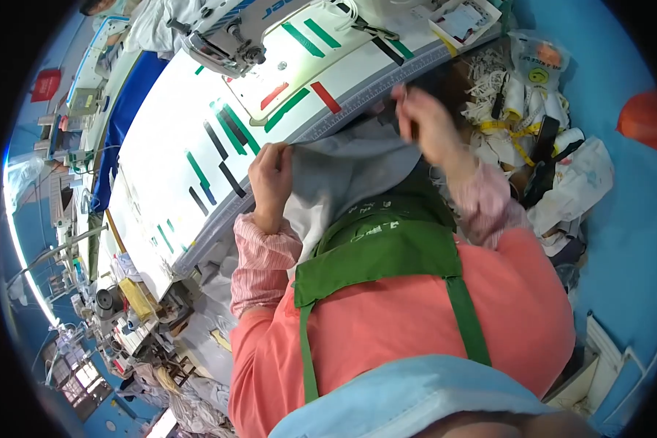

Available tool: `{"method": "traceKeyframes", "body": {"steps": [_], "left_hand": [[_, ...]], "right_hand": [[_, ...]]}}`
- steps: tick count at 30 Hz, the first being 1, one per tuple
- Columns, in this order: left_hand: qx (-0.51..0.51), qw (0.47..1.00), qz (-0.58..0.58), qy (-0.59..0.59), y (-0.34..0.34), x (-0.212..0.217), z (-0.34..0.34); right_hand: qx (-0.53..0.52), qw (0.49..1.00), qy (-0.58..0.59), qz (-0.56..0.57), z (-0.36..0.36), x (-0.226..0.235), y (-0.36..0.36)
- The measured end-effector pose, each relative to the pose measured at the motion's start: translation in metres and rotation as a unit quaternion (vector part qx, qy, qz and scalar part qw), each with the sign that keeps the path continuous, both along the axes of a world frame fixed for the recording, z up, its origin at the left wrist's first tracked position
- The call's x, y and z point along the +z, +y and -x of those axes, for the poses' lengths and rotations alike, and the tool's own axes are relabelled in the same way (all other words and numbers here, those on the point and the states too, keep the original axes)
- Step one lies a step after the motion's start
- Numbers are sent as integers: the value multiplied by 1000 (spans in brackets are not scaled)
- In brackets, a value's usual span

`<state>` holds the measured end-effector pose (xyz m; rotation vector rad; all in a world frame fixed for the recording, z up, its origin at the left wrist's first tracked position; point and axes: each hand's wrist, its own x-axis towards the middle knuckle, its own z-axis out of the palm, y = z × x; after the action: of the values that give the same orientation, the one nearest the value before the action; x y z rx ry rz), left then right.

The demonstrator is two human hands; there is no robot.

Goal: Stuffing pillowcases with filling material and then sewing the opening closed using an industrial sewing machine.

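A piece of grey cloth [343,171] lies over my lap and reaches up to the edge of the sewing table. My left hand [271,179] is closed, pinching the cloth's upper left corner at the ruler-marked table edge. To the right, my right hand [427,125] is raised beside the cloth's right end, slightly blurred. Its fingers are curled together, and a small dark thing shows in them that I cannot make out. The sewing machine [230,44] stands beyond my hands, its needle area away from the cloth.
Green, black and red tape strips [325,97] are stuck on the white tabletop [160,157]. Snips [372,29] and a small open box [466,20] are at the far right. Thread cones, a yellow tape measure [518,135] and bags crowd the right side.
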<state>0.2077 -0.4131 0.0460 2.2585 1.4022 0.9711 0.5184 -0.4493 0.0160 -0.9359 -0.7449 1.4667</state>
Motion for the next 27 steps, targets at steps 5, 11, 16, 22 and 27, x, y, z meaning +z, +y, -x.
{"method": "traceKeyframes", "body": {"steps": [5,11,16,22,27], "left_hand": [[-18,999,-34,23,15,15,-3],[-104,994,-12,11,19,37,2],[-110,992,-62,-1,58,55,34],[8,998,-26,-58,131,-16,50],[68,998,-15,-12,139,-51,37]], "right_hand": [[-98,986,-40,-131,-47,-64,121],[111,938,-225,-239,70,9,75],[408,810,-413,-84,61,20,94],[168,657,-723,-132,6,41,154],[-104,602,-718,-335,79,-19,169]]}}
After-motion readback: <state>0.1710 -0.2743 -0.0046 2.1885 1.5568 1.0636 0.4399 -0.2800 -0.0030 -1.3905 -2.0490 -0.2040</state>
